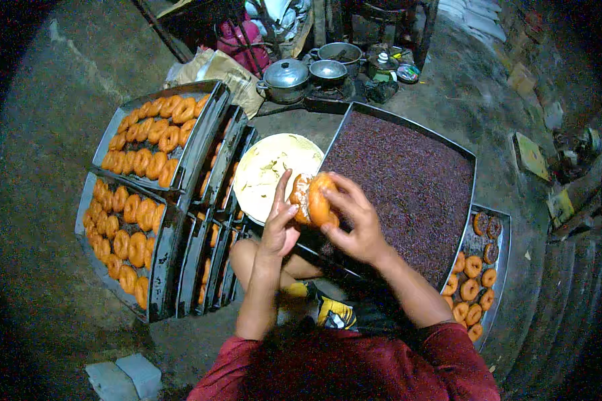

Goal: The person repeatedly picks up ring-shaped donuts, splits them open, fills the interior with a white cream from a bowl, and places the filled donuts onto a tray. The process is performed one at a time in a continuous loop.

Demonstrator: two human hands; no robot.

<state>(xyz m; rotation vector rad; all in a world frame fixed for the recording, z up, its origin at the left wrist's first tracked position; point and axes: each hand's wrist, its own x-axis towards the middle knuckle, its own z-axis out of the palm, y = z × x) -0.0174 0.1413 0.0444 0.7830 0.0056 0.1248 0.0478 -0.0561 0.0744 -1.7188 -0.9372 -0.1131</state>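
Two golden doughnuts are held up in front of me, side by side. My right hand [353, 218] grips the right doughnut [321, 200] between fingers and thumb. Against it leans the other doughnut [301, 198], which has white cream smeared on its face. My left hand [281, 220] has its thumb on that creamed doughnut, with the index finger raised; how firmly it grips is partly hidden. Behind the hands lies a round tub of pale yellow cream [261, 170]. On the right a big metal tray [473, 180] is filled with dark chocolate sprinkles [401, 195].
Stacked metal trays [160, 260] at left hold rows of plain doughnuts [137, 249]. Another tray [504, 265] at right carries plain doughnuts and several dark-topped ones [490, 253]. Aluminium pots [287, 75] stand at the back. Two grey blocks [139, 375] lie on the floor behind left.
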